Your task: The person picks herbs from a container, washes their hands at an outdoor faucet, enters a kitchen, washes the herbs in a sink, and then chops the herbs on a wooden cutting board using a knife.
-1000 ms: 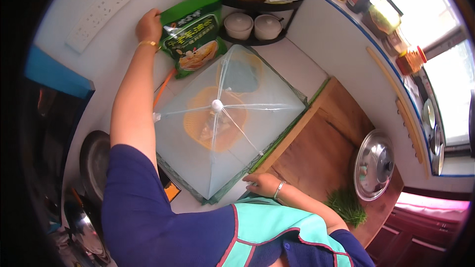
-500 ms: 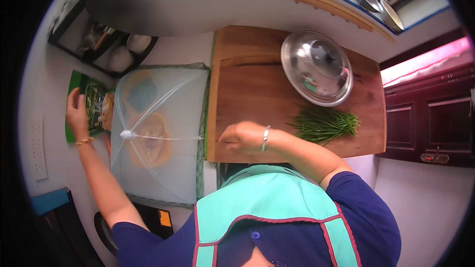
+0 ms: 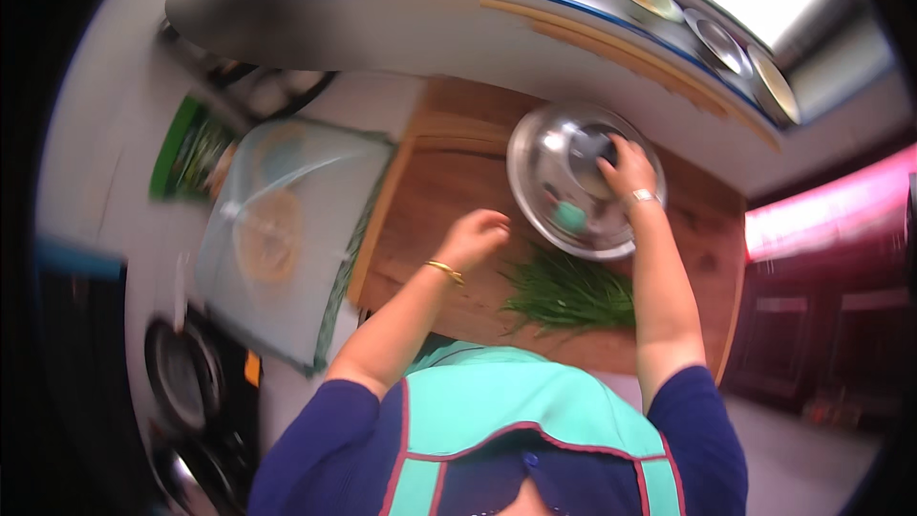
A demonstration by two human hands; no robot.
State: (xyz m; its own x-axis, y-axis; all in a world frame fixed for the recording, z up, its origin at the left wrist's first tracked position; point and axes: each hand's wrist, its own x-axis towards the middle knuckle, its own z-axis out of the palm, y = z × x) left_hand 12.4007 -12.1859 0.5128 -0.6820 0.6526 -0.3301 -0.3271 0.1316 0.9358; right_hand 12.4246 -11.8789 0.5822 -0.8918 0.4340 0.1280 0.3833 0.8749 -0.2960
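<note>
A shiny domed steel lid [image 3: 540,158] with a dark knob sits toward the back right of a wooden board [image 3: 449,148]. My right hand [image 3: 630,172] has its fingers and thumb around the knob. A bunch of long green chives [image 3: 568,291] lies on the board just in front of the lid. My left hand [image 3: 478,237], with a gold bracelet, hovers over the board left of the chives. Its fingers are loosely bent, with a small gap to the thumb and nothing visible between them. Whatever is under the lid is hidden.
A translucent mesh food cover [image 3: 325,220] stands left of the board over blurred dishes. Beyond it is a green package [image 3: 181,148]. Bowls [image 3: 716,43] line a ledge at the back right. A black stove [image 3: 234,411] with a pan [image 3: 183,377] is at lower left.
My left hand has moved right, from the green package to above the board. My right hand has gone from the board's left edge to the lid's knob. The view has turned.
</note>
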